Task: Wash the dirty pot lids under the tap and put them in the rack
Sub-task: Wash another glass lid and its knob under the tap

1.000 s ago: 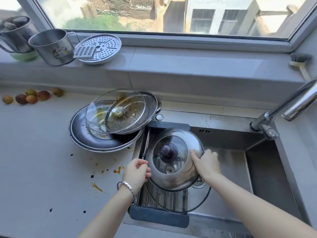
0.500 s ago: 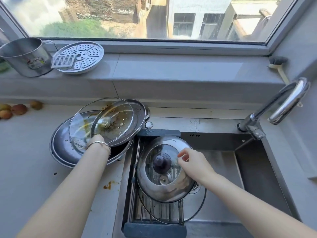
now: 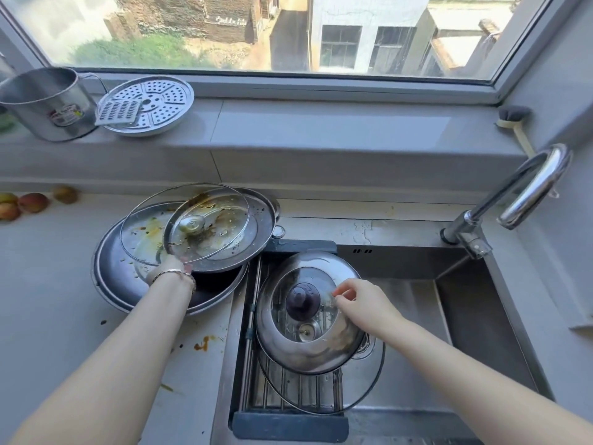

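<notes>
A stack of dirty lids lies on the counter left of the sink: a wide steel lid (image 3: pixel 112 281) at the bottom, a steel lid (image 3: pixel 261 226) above it, and two food-smeared glass lids (image 3: pixel 141 232) on top. My left hand (image 3: pixel 170 268) grips the near rim of the upper glass lid (image 3: pixel 218 226). In the rack (image 3: pixel 288 425) across the sink's left side lies a steel lid with a dark knob (image 3: pixel 308 354), over a glass lid (image 3: pixel 373 387). My right hand (image 3: pixel 362 303) hovers over the steel lid's right side, fingers loosely curled, holding nothing.
The tap (image 3: pixel 539 181) arches over the sink (image 3: pixel 475 332) at the right, with no water running. On the sill stand a steel mug (image 3: pixel 45 101), a steamer plate (image 3: pixel 154 101) with a grater (image 3: pixel 118 112), and a brush (image 3: pixel 516 123). Fruit (image 3: pixel 32 202) and food splatters (image 3: pixel 202 343) lie on the counter.
My left hand left the rack's edge, reached up to the dirty stack and took hold of the glass lid's rim. My right hand came off the steel lid's rim.
</notes>
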